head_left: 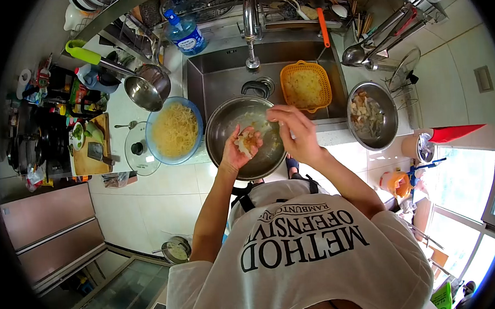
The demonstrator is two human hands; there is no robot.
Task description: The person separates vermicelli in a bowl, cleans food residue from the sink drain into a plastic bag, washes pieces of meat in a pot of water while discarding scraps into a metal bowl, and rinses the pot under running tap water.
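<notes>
My left hand (236, 150) is cupped, palm up, over a large metal pan (214, 120). In it lies a soft whitish and orange piece of food (248, 141), whose kind I cannot make out. Just right of it, my right hand (298, 132) hovers over the pan's right side, its fingers bent and drawn together. Whether something small is between those fingertips is hidden. Cloudy liquid with small yellowish bits shows in the pan, which stands at the front edge of the sink (214, 61). To the right, a metal bowl (391, 110) holds similar whitish and orange-brown pieces.
A yellow basket (328, 88) of pale food sits in the sink under the faucet (250, 31). Left of the pan are a blue-rimmed bowl (199, 115) of noodle-like shreds, a glass lid (139, 163), a saucepan (157, 81) and a cutting board (82, 160). Ladles (354, 55) hang at right.
</notes>
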